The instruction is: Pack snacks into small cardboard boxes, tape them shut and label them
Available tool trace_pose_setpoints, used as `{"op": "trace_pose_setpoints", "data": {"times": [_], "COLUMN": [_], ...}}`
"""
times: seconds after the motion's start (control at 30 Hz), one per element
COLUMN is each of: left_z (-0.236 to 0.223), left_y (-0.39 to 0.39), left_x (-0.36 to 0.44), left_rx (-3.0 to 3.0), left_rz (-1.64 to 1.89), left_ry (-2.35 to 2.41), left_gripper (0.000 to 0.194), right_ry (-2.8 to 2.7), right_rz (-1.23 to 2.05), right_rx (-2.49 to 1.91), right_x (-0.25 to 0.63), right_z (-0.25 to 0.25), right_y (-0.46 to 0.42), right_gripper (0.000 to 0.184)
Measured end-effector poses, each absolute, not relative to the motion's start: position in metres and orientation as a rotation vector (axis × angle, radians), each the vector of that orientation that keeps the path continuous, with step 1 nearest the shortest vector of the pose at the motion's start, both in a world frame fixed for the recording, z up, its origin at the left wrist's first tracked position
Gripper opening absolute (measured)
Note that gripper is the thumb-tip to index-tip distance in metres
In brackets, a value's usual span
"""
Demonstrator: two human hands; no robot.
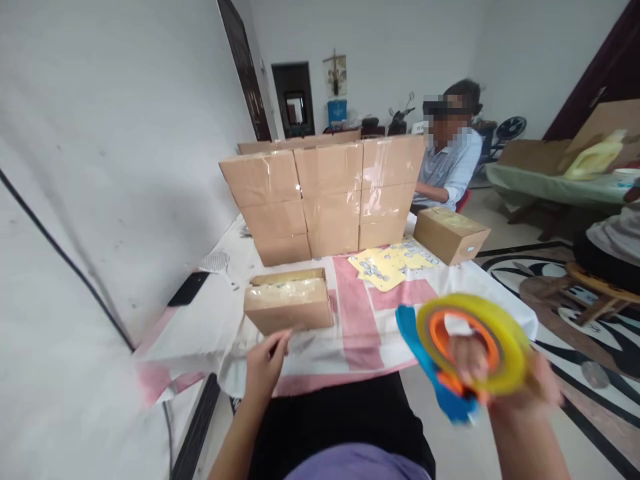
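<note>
My right hand (pixel 530 380) grips a tape dispenser (pixel 415 343) with a blue and orange body and a large roll of yellowish tape (pixel 510 327), raised at the table's front right and blurred by motion. Fingers of that hand show through the roll's orange core. At the front edge, my left hand (pixel 265 363) has its thumb and forefinger pressed together; whatever is between them is too small to make out. Just beyond it lies a closed cardboard box (pixel 290 313) with shiny tape along its top.
Several taped cardboard boxes (pixel 330 200) stand stacked at the table's back. Another box (pixel 450 237) lies at the right, beside yellow patterned sheets (pixel 383 267). A black phone (pixel 189 289) and a white racket-shaped object (pixel 217 262) are at left. A person (pixel 450 160) sits behind.
</note>
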State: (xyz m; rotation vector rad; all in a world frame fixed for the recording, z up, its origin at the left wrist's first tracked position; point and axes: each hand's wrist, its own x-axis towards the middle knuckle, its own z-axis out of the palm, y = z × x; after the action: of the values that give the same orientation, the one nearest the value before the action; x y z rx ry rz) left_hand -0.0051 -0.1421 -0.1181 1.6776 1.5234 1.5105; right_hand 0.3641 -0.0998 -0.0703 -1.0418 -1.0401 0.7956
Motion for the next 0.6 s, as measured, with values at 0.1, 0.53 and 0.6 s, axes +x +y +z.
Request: {"op": "trace_pose_setpoints", "data": {"times": [0.1, 0.53, 0.6], "left_z": [-0.091, -0.012, -0.009], "left_y": [-0.141, -0.065, -0.051], "left_x": [-0.005, -0.028, -0.029], "left_rx": [1.464, 1.293, 1.26], "left_rz": [1.459, 1.217, 1.153], "left_ry": [1.544, 1.464, 1.448], "left_gripper": [0.036, 0.037, 0.037], "right_ry": [-0.937, -0.831, -0.817], "right_rz": [0.753, 0.677, 0.636], "right_rx": [-1.161, -1.262, -1.278], "right_x": [0.389, 0.418, 0.418], "right_z": [-0.092, -0.152, -0.157], "right_y": [-0.07, 0.019, 0.018], "right_gripper": [0.061, 0.066, 0.071]}}
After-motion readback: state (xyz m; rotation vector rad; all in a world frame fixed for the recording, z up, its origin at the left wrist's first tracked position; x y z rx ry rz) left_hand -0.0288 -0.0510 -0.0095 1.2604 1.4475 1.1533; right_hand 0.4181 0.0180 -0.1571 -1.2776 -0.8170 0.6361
